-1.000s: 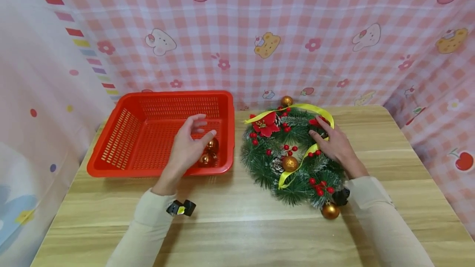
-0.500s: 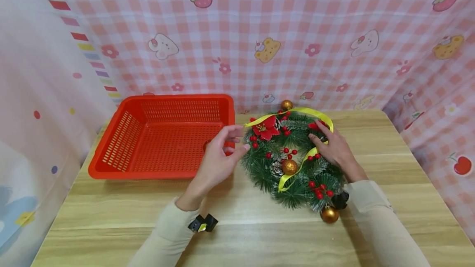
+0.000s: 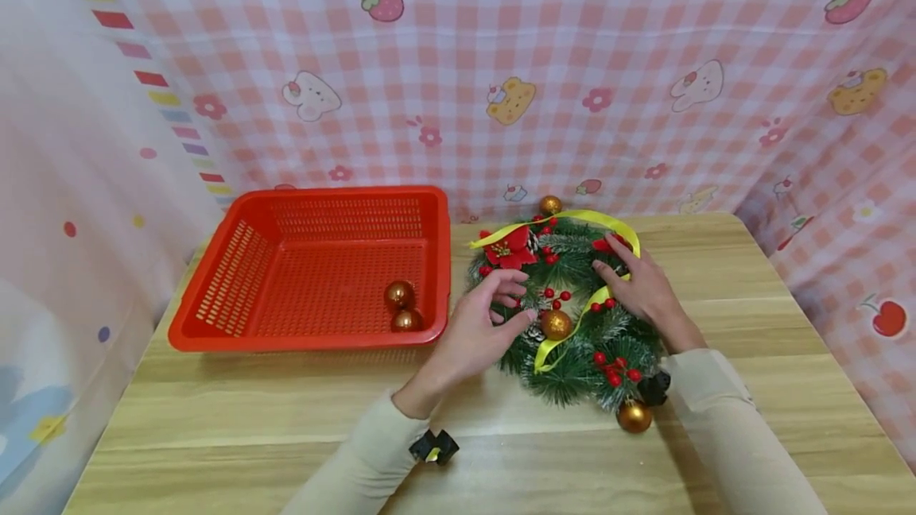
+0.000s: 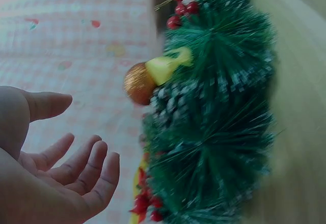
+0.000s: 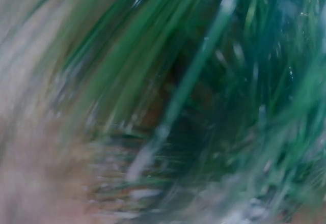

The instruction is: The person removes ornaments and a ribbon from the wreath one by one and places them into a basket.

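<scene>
A green pine wreath (image 3: 565,388) lies on the table, trimmed with red berries, a red poinsettia (image 3: 510,249), pinecones and several gold balls. One gold ball (image 3: 556,324) sits at its inner left side. A loose yellow ribbon (image 3: 594,217) runs over its top and down across the middle. Above the wreath's left side hovers my left hand (image 3: 478,332), its fingers loosely bent and apart; the left wrist view shows nothing in that palm (image 4: 46,183). My right hand (image 3: 650,292) rests on the wreath's right side beside the ribbon, thumb and forefinger spread. Blurred green needles (image 5: 204,81) fill the right wrist view.
Left of the wreath stands a red plastic basket (image 3: 207,336) with two shiny copper balls (image 3: 399,295) in its right corner. A pink checked curtain (image 3: 458,62) hangs behind the wooden table (image 3: 250,420).
My left hand has moved right, from over the basket to over the wreath's left side, uncovering the copper balls. The right hand stays on the wreath. The view has tilted slightly.
</scene>
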A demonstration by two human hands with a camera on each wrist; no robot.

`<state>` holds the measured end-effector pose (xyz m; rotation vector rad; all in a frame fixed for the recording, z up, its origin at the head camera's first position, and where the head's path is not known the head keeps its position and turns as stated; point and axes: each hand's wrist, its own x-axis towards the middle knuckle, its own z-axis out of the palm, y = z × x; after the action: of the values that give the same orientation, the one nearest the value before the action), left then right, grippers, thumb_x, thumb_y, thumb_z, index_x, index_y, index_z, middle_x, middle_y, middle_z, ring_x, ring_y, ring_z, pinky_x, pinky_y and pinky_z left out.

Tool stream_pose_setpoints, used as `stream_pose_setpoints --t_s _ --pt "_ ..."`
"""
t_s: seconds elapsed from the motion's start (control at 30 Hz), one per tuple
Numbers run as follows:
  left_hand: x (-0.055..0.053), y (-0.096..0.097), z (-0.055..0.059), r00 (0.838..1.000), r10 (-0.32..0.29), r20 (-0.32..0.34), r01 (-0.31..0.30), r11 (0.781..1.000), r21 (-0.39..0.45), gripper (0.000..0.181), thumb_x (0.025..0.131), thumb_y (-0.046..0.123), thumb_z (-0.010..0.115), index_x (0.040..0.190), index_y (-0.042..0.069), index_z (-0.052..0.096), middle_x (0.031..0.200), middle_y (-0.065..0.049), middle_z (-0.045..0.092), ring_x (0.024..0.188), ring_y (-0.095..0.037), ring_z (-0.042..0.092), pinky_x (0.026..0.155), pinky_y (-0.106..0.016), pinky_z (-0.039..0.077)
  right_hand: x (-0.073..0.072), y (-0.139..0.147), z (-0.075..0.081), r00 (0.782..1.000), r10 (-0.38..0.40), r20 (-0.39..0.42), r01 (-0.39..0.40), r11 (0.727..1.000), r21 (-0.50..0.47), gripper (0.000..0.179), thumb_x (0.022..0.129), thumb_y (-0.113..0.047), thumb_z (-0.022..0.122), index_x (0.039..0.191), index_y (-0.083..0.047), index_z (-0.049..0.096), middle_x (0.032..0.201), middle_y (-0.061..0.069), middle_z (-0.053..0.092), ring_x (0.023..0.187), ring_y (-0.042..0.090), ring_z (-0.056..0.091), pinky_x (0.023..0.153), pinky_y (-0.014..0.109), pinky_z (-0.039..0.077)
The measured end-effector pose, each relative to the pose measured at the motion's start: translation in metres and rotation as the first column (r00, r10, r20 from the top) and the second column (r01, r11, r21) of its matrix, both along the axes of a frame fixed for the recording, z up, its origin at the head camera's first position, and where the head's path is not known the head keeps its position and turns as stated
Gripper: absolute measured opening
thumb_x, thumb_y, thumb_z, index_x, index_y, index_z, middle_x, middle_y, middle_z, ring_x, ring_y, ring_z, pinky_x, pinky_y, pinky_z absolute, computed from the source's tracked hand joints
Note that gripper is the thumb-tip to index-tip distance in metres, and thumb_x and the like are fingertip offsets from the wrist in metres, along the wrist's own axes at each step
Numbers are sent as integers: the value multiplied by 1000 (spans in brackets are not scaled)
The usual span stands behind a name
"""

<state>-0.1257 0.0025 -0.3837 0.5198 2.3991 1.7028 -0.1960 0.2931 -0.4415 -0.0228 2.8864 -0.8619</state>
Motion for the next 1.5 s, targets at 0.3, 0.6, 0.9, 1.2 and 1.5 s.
stream_pose_setpoints --t_s 0.3,0.6,0.9,1.2,1.5 --pt "2 14 -11 1000 -13 -15 12 998 -65 42 92 19 71 131 13 57 119 -6 67 98 -20 62 75 -28 50 0 0 -2 1000 4 -24 -4 1000 -8 72 101 -58 39 160 -20 19 157 36 14 138 61 22 107 71 24" --pt "3 29 -13 996 -31 -83 17 986 -163 46 88 26 76 130 18 57 115 -1 69 88 -17 59 72 -25 46 -1 0 0 1000 -1 -19 1 1000 -5 73 101 -59 38 160 -21 18 158 35 13 138 60 21 107 71 24" --pt "5 38 -16 985 -15 -172 -42 945 -323 55 85 30 80 133 18 56 116 1 68 87 -14 59 68 -22 45 -1 -1 1 1000 -2 -15 2 1000 -5 73 101 -59 38 160 -20 18 157 36 13 138 60 21 107 71 24" --pt "2 41 -17 987 -8 -163 -43 949 -313 48 87 24 77 130 19 57 114 2 69 86 -14 60 68 -22 45 -1 -1 1 1000 -8 0 8 1000 -6 74 100 -60 38 160 -22 17 158 35 11 138 61 21 107 72 24" --pt "-15 44 -9 986 -101 -132 64 964 -256 44 92 19 72 133 20 55 119 3 69 82 -13 54 76 -24 43 -1 0 -3 1000 -8 -16 8 1000 -9 72 101 -58 39 160 -21 19 158 35 14 138 60 23 106 71 25"
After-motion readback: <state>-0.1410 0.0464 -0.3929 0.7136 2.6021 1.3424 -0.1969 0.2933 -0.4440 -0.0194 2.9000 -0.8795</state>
